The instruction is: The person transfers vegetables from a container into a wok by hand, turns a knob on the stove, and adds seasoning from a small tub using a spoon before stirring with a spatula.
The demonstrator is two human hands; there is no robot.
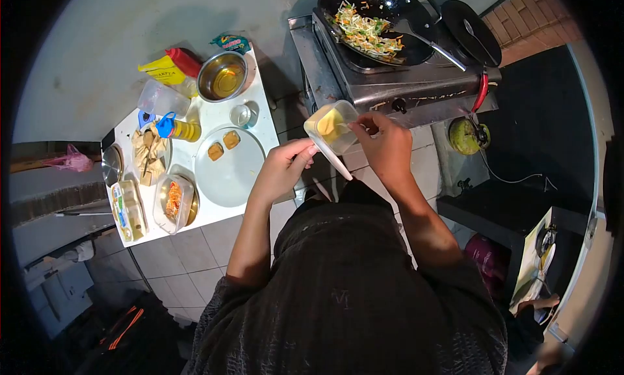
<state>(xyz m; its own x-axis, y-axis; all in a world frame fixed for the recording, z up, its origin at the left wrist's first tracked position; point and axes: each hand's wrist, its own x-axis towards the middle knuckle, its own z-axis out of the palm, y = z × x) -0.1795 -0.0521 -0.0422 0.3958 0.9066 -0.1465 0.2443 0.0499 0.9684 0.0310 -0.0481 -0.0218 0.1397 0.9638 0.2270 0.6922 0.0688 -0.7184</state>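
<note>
The tub (pixel 346 141) of yellow food (pixel 330 125) was between the hands, on the near side of the stove (pixel 416 89). The left hand (pixel 281 168) gripped its near left corner along with a pale lid (pixel 338 165). The right hand (pixel 387 147) had its fingers pinched at the tub's right side; I couldn't tell on what.

A kitchen, shown by its gas stove (pixel 426 95), wok (pixel 411 11) and green gas cylinder (pixel 461 138).
</note>
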